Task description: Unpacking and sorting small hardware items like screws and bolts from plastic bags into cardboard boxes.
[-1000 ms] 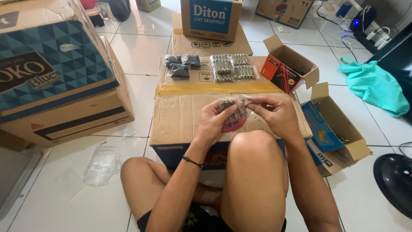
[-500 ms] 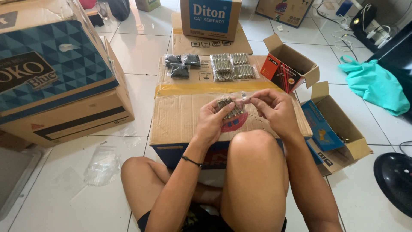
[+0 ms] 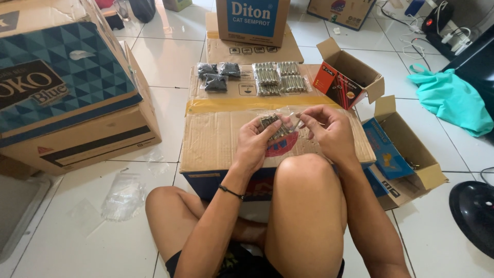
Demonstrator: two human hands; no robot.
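Note:
I sit on the tiled floor behind a flat cardboard box [image 3: 221, 139] that serves as a work surface. My left hand [image 3: 257, 141] grips a small clear plastic bag of metal screws [image 3: 275, 126] just above the box. My right hand [image 3: 329, 131] pinches the open top edge of the same bag from the right. At the far end of the box lie several filled bags of silver screws [image 3: 280, 78] and two bags of dark pieces [image 3: 216, 76].
A small orange carton [image 3: 347, 77] and a blue-lined carton [image 3: 404, 149] stand open on the right. A large teal-printed box [image 3: 62, 98] sits at left. Empty clear bags [image 3: 123, 195] lie on the tiles. A teal cloth [image 3: 453, 100] lies far right.
Both hands stay together on the bag above the box; the fingers shift slightly along its top edge. Nothing else has moved.

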